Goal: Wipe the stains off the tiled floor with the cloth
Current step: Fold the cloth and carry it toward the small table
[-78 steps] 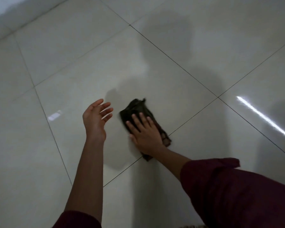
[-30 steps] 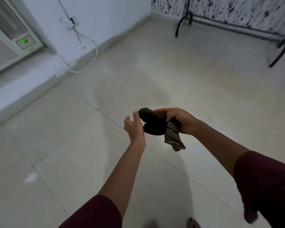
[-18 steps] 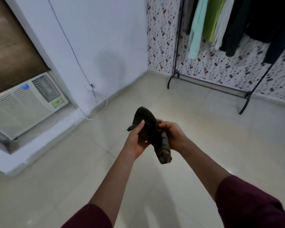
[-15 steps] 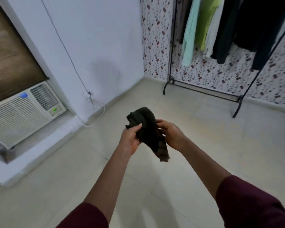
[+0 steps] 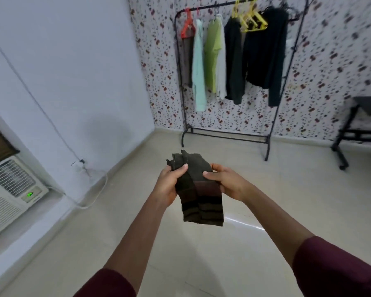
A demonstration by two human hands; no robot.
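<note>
A dark olive cloth (image 5: 198, 189) with brown stripes near its lower end hangs folded in the air in front of me. My left hand (image 5: 169, 185) grips its left upper edge, thumb on top. My right hand (image 5: 225, 181) pinches its right side. Both hands are held well above the cream tiled floor (image 5: 201, 254), which shows no stain that I can make out from here.
A black clothes rack (image 5: 229, 138) with several hanging garments stands against the spotted back wall. A window air conditioner (image 5: 11, 194) sits low on the left with a white cable (image 5: 92, 196) trailing on the floor. A black stand (image 5: 351, 133) is at the far right.
The cloth came up off the floor from under my right hand. Both hands now hold it spread out flatter in the air, and my view has risen from the tiles to the room.
</note>
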